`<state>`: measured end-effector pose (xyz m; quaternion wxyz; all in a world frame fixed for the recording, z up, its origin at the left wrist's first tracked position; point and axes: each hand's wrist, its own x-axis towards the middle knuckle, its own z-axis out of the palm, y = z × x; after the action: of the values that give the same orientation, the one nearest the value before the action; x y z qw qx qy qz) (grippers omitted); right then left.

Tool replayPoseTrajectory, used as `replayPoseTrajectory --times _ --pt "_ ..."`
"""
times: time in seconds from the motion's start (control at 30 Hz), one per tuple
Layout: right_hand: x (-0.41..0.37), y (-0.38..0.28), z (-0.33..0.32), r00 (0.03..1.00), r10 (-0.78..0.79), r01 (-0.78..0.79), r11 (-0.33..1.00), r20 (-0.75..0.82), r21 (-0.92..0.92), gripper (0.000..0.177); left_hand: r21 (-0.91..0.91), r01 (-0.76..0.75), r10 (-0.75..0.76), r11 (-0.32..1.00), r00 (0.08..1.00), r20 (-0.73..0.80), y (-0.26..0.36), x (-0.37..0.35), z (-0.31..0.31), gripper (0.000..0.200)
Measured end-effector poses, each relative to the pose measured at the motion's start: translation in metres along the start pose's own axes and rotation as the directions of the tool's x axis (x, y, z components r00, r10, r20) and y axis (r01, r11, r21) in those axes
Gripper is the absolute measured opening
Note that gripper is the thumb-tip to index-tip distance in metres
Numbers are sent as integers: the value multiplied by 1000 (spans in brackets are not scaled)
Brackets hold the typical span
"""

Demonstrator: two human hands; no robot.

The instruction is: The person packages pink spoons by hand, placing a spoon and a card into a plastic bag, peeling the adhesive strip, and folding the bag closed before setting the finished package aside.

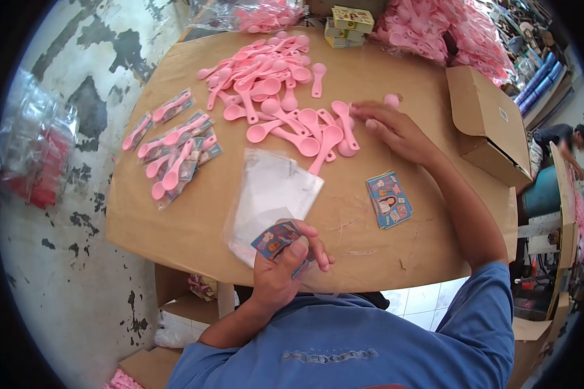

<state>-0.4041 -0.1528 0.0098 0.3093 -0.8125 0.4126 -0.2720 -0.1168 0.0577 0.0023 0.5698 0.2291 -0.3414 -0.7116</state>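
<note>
My left hand (285, 267) is closed on a blue printed card (276, 238), its thumb pressed across the front. Clear plastic shows around this card; I cannot make out whether the card is inside a bag. My right hand (396, 133) is stretched over the table, fingers apart, at the right edge of the loose pink measuring spoons (331, 137). Nothing shows in its grasp. Beneath it, nearer my body, lies a small stack of blue printed cards (389, 201). Flat clear plastic bags (272, 188) lie just beyond my left hand.
Bagged spoons with cards (178, 146) lie at the table's left. A cardboard box (493, 129) stands at the right edge. Small yellow boxes (349, 27) and big bags of pink spoons (428, 32) are at the back. Another person (564, 142) is at far right.
</note>
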Motion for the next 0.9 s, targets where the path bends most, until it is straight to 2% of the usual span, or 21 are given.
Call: replayPoseTrajectory --times 0.1,0.17,0.23,0.33,0.43,0.53,0.63,0.73,0.77,0.87,0.9 --pt "-22 -15 -14 986 165 -165 964 17 207 44 12 26 -27 1000 998 63 -2 5 3 30" --pt "-23 -11 -19 987 161 -156 965 -8 209 45 26 40 -42 999 996 81 -5 7 4 29" --pt "-6 1 -27 997 55 -50 994 -49 93 46 41 62 -65 997 995 78 -9 8 4 29" --pt "33 12 -16 997 67 -62 993 -38 105 50 56 68 -72 996 994 76 -13 7 7 28" --pt "75 20 0 998 -68 69 990 12 -121 54 -2 28 -27 1000 994 103 -13 4 5 27" --pt "106 22 12 981 -168 186 955 97 -230 61 27 7 -9 1000 996 87 -11 2 6 27" --pt "106 3 11 961 -127 192 945 244 -263 68 10 10 -11 1000 998 68 -12 0 6 28" --pt "85 -21 13 939 -80 192 929 336 -317 75 84 25 -27 996 999 26 -13 0 6 26" --pt "73 -24 19 946 -170 246 931 277 -270 77 80 25 -26 996 999 23 -14 0 6 26" --pt "53 -35 35 924 -296 367 865 243 -343 74 88 42 -46 995 998 44 -16 2 7 26" --pt "50 -40 38 917 -306 382 861 257 -336 62 96 44 -50 994 997 54 -16 2 8 26"
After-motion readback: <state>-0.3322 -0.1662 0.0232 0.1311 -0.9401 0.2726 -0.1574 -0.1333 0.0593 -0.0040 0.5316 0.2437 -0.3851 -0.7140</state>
